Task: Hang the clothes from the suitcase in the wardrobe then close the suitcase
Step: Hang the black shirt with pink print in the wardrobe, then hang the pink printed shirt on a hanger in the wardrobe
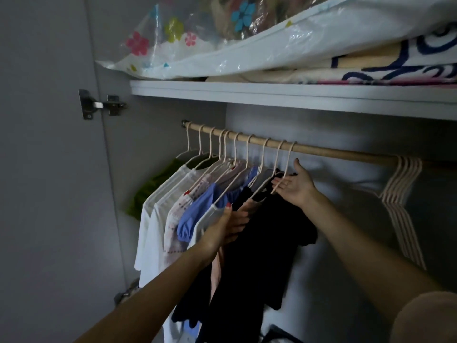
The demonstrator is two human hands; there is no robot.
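The wardrobe (pixel 173 134) is seen open, its shelf (pixel 284 95) loaded with a flowered plastic bag (pixel 197 50) and folded linen at twelve o'clock. Below it a wooden rail (pixel 333 151) runs from ten o'clock toward three o'clock, with a row of hung garments on the left and a bunch of bare hangers (pixel 403 194) at three o'clock. The black garment (pixel 259 243), last in the row, is hung at the centre on a thin pale hanger (pixel 284 169). It is judged light, soft and limp, best taken by the hanger's shoulders rather than the cloth, which would slip. The right hand (pixel 295 186) is held released, palm up with fingers spread, just at two o'clock of the garment's collar, the hanger wire lying across its fingers. The left hand (pixel 228 229) rests with fingers fairly straight against the neighbouring garments at nine o'clock of the black one. The suitcase is not shown.
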